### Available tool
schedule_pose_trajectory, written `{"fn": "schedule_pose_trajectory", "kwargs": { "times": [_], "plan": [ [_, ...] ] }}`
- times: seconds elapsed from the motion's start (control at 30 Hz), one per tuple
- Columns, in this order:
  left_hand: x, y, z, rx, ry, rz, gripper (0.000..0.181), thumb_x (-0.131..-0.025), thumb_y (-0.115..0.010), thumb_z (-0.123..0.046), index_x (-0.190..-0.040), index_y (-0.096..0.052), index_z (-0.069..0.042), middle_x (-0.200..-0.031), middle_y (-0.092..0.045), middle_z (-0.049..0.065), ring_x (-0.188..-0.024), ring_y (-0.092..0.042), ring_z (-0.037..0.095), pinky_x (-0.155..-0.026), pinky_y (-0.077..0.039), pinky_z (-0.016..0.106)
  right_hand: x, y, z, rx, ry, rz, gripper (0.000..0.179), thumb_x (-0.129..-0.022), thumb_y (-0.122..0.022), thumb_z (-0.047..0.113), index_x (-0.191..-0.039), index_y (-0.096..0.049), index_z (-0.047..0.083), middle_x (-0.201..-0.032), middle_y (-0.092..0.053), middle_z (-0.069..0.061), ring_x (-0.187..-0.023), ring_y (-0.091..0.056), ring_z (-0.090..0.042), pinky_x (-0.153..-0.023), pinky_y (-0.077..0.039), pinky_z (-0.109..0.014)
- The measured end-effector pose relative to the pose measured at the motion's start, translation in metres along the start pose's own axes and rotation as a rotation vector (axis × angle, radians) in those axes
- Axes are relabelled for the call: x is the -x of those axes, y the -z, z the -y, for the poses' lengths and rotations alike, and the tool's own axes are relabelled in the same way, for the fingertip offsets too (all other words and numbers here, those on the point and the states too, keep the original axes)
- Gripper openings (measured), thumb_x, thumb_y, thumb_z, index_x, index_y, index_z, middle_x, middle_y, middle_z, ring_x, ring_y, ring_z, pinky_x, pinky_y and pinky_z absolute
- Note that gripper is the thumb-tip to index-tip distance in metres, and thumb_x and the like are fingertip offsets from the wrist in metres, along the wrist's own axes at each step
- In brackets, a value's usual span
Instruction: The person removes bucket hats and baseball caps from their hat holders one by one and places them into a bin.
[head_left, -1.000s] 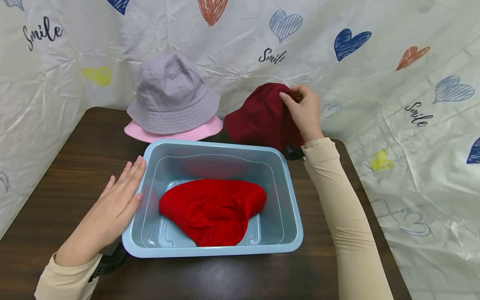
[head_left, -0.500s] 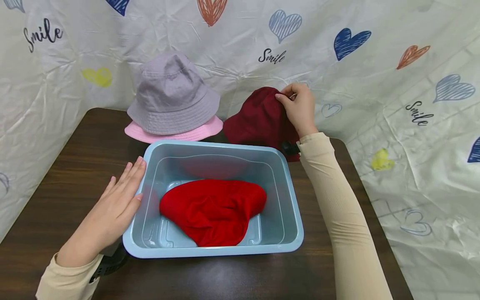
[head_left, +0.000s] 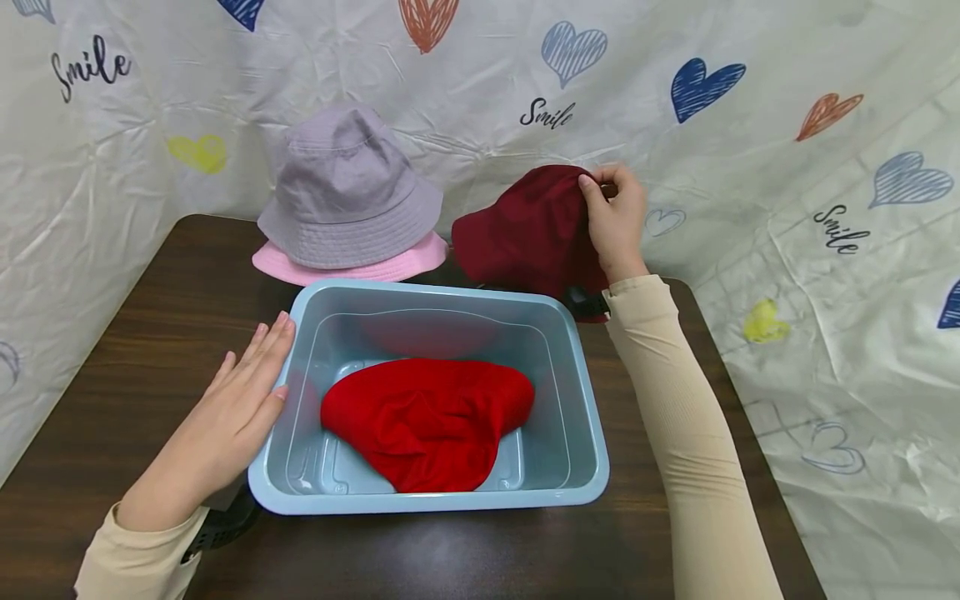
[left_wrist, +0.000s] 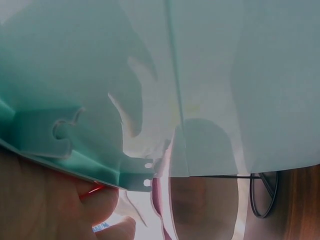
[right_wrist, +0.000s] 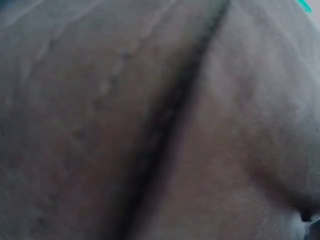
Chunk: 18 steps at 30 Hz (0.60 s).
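Note:
A dark red bucket hat (head_left: 521, 229) stands behind the basin's far right corner, its crown pinched at the top between the thumb and fingers of my right hand (head_left: 618, 221). Stitched cloth fills the right wrist view, close and blurred. My left hand (head_left: 232, 417) lies with straight fingers against the left rim of a light blue plastic basin (head_left: 427, 502). In the left wrist view the basin's outer wall (left_wrist: 210, 90) takes up most of the picture. Inside the basin lies a bright red hat (head_left: 431, 425), partly folded, its brim toward the back.
Behind the basin's left side, a lavender bucket hat (head_left: 348, 196) sits stacked on a pink hat (head_left: 405, 262). Everything stands on a dark wooden table (head_left: 135, 358). A white sheet printed with hearts (head_left: 573, 52) hangs behind and to the right.
My right hand first shifted slightly left with the dark red hat's crown, then back right, and the crown now stands a little higher. The left hand and basin stay in place.

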<state>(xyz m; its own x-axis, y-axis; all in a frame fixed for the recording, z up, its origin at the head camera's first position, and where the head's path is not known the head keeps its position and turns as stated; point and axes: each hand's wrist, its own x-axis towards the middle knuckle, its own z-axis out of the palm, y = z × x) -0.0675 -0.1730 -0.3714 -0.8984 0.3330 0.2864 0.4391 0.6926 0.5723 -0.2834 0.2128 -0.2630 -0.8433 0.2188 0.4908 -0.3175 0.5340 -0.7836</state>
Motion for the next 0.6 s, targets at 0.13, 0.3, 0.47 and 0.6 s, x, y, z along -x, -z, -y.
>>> {"fn": "schedule_pose_trajectory", "kwargs": {
  "times": [0.13, 0.3, 0.47, 0.6],
  "plan": [
    [-0.001, 0.0, 0.0, 0.003, 0.005, 0.003, 0.063, -0.097, -0.043, -0.015, -0.152, -0.012, -0.012, -0.157, -0.011, 0.008, -0.142, -0.01, 0.034, -0.11, -0.004, 0.059, -0.001, 0.003, -0.003, -0.06, -0.012, -0.015, 0.015, -0.092, -0.06, 0.009, -0.078, -0.055, 0.011, -0.077, -0.049, 0.006, -0.071, -0.046, -0.004, -0.067, -0.035, -0.019],
    [0.0, 0.0, 0.0, 0.002, 0.004, 0.002, 0.063, -0.097, -0.043, -0.015, -0.152, -0.013, -0.012, -0.157, -0.012, 0.009, -0.142, -0.01, 0.034, -0.11, -0.004, 0.059, -0.004, 0.007, -0.008, -0.099, -0.04, 0.008, 0.014, -0.096, -0.053, 0.011, -0.083, -0.049, 0.015, -0.082, -0.051, 0.005, -0.076, -0.047, -0.005, -0.07, -0.036, -0.02],
    [0.0, -0.001, 0.0, 0.009, 0.008, 0.004, 0.063, -0.098, -0.043, -0.015, -0.152, -0.012, -0.013, -0.157, -0.011, 0.008, -0.142, -0.009, 0.034, -0.11, -0.003, 0.058, -0.008, 0.014, -0.014, -0.167, -0.11, -0.006, 0.015, -0.097, -0.051, 0.011, -0.083, -0.046, 0.016, -0.073, -0.05, 0.005, -0.068, -0.046, -0.004, -0.067, -0.035, -0.02],
    [0.0, -0.001, 0.0, 0.012, 0.014, 0.004, 0.064, -0.097, -0.044, -0.015, -0.152, -0.012, -0.013, -0.157, -0.011, 0.009, -0.143, -0.009, 0.034, -0.11, -0.003, 0.059, -0.012, 0.018, -0.02, -0.247, -0.211, -0.005, 0.014, -0.096, -0.051, 0.011, -0.084, -0.047, 0.013, -0.063, -0.049, 0.004, -0.058, -0.047, -0.005, -0.059, -0.037, -0.019]
  ]
}}
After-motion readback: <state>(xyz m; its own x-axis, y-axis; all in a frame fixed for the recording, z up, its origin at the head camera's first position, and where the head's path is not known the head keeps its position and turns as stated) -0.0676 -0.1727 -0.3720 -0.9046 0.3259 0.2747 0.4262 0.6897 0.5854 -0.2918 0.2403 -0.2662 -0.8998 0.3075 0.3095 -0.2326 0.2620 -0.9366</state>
